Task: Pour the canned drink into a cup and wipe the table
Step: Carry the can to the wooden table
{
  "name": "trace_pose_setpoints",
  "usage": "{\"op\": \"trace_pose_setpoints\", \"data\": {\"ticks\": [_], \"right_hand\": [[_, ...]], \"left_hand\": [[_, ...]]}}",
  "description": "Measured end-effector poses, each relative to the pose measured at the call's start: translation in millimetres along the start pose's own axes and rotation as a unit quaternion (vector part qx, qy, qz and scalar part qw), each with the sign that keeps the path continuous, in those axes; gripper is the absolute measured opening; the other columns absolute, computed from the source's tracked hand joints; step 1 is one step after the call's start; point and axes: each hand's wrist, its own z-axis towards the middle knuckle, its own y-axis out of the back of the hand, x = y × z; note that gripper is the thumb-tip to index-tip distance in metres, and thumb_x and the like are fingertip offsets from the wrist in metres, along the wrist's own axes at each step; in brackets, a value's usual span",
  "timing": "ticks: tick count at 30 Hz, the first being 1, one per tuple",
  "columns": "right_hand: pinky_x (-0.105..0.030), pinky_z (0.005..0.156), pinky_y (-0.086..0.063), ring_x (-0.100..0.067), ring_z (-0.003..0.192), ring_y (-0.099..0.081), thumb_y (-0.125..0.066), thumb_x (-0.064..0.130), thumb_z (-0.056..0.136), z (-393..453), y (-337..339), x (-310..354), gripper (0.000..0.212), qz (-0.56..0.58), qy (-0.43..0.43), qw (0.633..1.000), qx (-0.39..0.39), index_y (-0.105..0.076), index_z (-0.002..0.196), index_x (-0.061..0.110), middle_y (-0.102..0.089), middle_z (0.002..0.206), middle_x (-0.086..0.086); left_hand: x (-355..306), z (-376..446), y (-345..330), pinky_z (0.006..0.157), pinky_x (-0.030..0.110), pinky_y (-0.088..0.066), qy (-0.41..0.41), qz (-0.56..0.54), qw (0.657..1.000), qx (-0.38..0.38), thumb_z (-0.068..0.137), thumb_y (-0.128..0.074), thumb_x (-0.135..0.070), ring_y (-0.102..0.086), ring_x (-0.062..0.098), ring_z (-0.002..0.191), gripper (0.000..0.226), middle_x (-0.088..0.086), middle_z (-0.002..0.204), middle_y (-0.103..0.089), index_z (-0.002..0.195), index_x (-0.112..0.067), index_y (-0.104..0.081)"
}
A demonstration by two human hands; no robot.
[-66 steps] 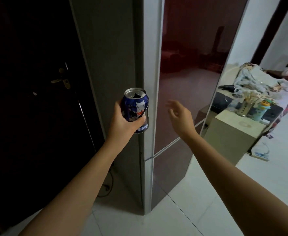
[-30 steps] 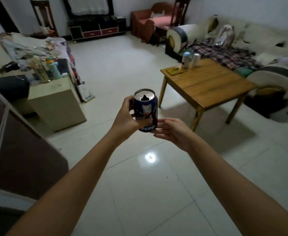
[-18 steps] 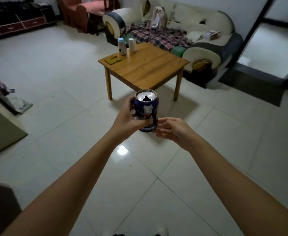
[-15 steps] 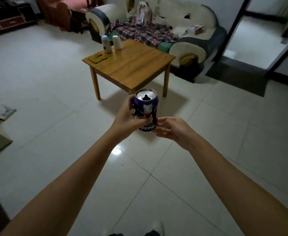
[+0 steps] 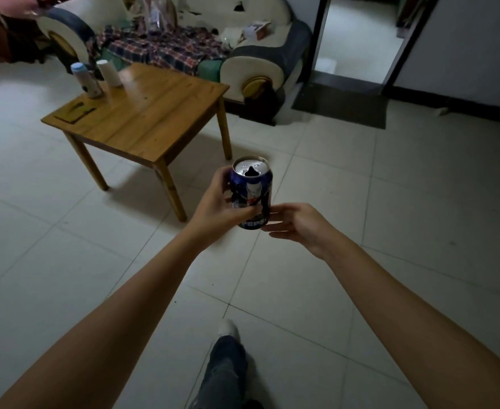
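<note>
An opened blue Pepsi can (image 5: pixel 251 196) stands upright in mid-air in front of me, above the tiled floor. My left hand (image 5: pixel 216 208) grips it from the left, thumb across its front. My right hand (image 5: pixel 299 222) reaches in from the right with relaxed fingers that touch the can's lower side. To the upper left stands a low wooden table (image 5: pixel 154 113). A white cup (image 5: pixel 110 72) stands at its far corner beside a bottle with a blue cap (image 5: pixel 85 81). A flat brownish cloth-like piece (image 5: pixel 74 111) lies near the table's left edge.
A cream sofa (image 5: pixel 254 60) with a plaid blanket stands behind the table. An open doorway (image 5: pixel 358 39) with a dark mat (image 5: pixel 340 104) lies to the right. My leg and white-socked foot (image 5: pixel 228 364) show at the bottom, on pale floor tiles.
The view swung from the fridge to the living room, and the table has come closer. My right hand came up to the can, which stays upright in my left.
</note>
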Motion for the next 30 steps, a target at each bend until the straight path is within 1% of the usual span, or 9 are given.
{"op": "trace_pose_setpoints", "data": {"ticks": [2,5,9,14,17,19,23,27,30], "right_hand": [[-0.034,0.080,-0.055,-0.026,0.090,-0.068,-0.028,-0.001,0.093,16.9,6.7,3.2,0.035,0.010,-0.007,1.000,-0.012,-0.059,0.110,0.003,-0.069,0.102,-0.015],[-0.034,0.080,-0.056,-0.025,0.090,-0.068,-0.029,-0.002,0.093,47.9,14.4,13.2,0.034,0.025,-0.024,0.999,-0.025,-0.058,0.111,0.000,-0.069,0.101,-0.015],[-0.034,0.080,-0.055,-0.026,0.091,-0.068,-0.029,-0.009,0.088,98.0,24.7,36.1,0.038,0.034,-0.030,0.998,-0.035,-0.058,0.110,-0.002,-0.069,0.101,-0.016],[-0.032,0.075,-0.056,-0.027,0.090,-0.068,-0.030,-0.008,0.089,167.3,33.5,77.8,0.035,0.049,-0.030,0.997,-0.049,-0.060,0.104,0.001,-0.069,0.101,-0.017],[-0.033,0.076,-0.056,-0.027,0.089,-0.068,-0.032,-0.008,0.089,206.1,40.6,99.6,0.032,0.059,-0.030,0.996,-0.054,-0.060,0.098,0.004,-0.069,0.099,-0.016],[-0.032,0.075,-0.056,-0.027,0.090,-0.068,-0.033,-0.008,0.089,230.0,48.0,112.6,0.031,0.064,-0.031,0.996,-0.057,-0.060,0.101,0.002,-0.069,0.100,-0.016],[-0.031,0.075,-0.056,-0.026,0.088,-0.067,-0.036,-0.005,0.091,276.3,67.5,139.4,0.027,0.073,-0.032,0.995,-0.058,-0.060,0.101,0.002,-0.068,0.099,-0.016],[-0.031,0.076,-0.056,-0.028,0.091,-0.067,-0.036,-0.005,0.091,329.7,93.3,162.9,0.028,0.065,-0.036,0.996,-0.047,-0.060,0.105,0.000,-0.068,0.103,-0.017],[-0.033,0.080,-0.055,-0.028,0.094,-0.067,-0.037,-0.004,0.091,374.4,117.3,181.0,0.027,0.050,-0.039,0.998,-0.031,-0.061,0.101,0.002,-0.068,0.104,-0.017]], "left_hand": [[3.3,18.5,-2.3,0.079,0.004,-0.046,0.003,-0.002,1.000,0.010,0.073,-0.072,0.000,-0.051,0.002,0.105,0.067,-0.003,0.121,-0.046,0.126,-0.016,-0.035],[10.0,50.8,-0.4,0.077,0.004,-0.046,0.007,-0.003,1.000,0.021,0.073,-0.071,0.001,-0.052,-0.001,0.101,0.068,-0.002,0.121,-0.047,0.129,-0.011,-0.035],[21.7,108.3,11.3,0.079,0.003,-0.046,-0.001,0.008,0.999,0.036,0.073,-0.073,-0.002,-0.052,0.002,0.103,0.070,0.001,0.124,-0.047,0.131,-0.009,-0.034],[33.3,190.8,31.8,0.078,0.003,-0.046,-0.007,0.007,0.999,0.042,0.072,-0.073,-0.002,-0.053,0.000,0.102,0.070,0.000,0.123,-0.048,0.130,-0.010,-0.034],[39.7,237.4,40.6,0.078,0.003,-0.046,-0.008,0.017,0.999,0.046,0.072,-0.074,-0.005,-0.052,0.002,0.103,0.072,0.002,0.125,-0.048,0.131,-0.010,-0.034],[42.8,266.5,44.2,0.077,0.001,-0.045,-0.003,0.014,0.999,0.048,0.071,-0.074,-0.005,-0.052,0.002,0.104,0.072,0.002,0.126,-0.047,0.132,-0.011,-0.034],[48.9,324.5,46.1,0.076,0.007,-0.048,0.008,0.013,0.999,0.052,0.072,-0.073,-0.005,-0.048,0.009,0.115,0.074,0.005,0.131,-0.047,0.134,-0.011,-0.033],[56.3,383.1,40.8,0.073,0.005,-0.046,0.011,0.022,0.999,0.040,0.072,-0.073,-0.003,-0.045,0.008,0.116,0.074,0.006,0.132,-0.046,0.133,-0.011,-0.033],[61.0,430.1,34.2,0.073,0.002,-0.045,0.014,0.032,0.999,0.025,0.073,-0.072,-0.004,-0.044,0.007,0.115,0.073,0.006,0.132,-0.045,0.133,-0.010,-0.032]]}}
